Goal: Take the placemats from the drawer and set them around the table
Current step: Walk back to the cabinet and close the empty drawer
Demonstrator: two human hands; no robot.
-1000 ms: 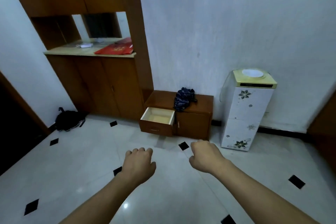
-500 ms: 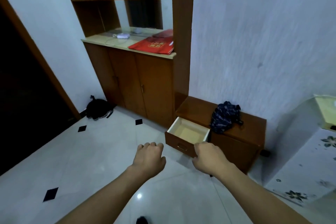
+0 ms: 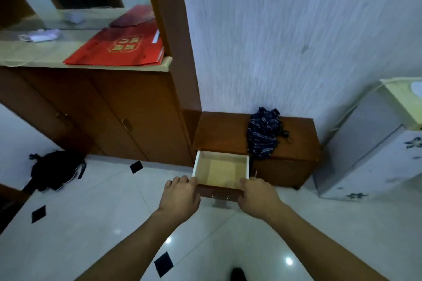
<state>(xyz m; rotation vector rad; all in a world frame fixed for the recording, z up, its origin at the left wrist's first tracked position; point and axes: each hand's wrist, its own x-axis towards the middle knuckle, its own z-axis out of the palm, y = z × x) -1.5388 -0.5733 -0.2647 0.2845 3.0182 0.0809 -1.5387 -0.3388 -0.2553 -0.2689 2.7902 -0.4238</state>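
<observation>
An open drawer [image 3: 220,191] sticks out of a low brown cabinet [image 3: 294,169] against the white wall. It has white sides and a beige flat bottom layer; I cannot tell whether that layer is placemats. My left hand [image 3: 180,196] is curled in a fist over the drawer's front left corner. My right hand [image 3: 258,198] is curled the same way at the front right corner. Both hold nothing, and whether they touch the drawer front is unclear. No table is in view.
A dark striped cloth [image 3: 262,134] lies on the low cabinet. A tall brown cupboard [image 3: 109,116] stands on the left, with a red folder [image 3: 118,48] on its counter. A white floral appliance [image 3: 376,155] stands right, a black bag [image 3: 54,170] on the tiled floor left.
The view has moved closer to the low cabinet and tilted down. Both fists, which were over the floor short of the drawer, now line up with its front corners.
</observation>
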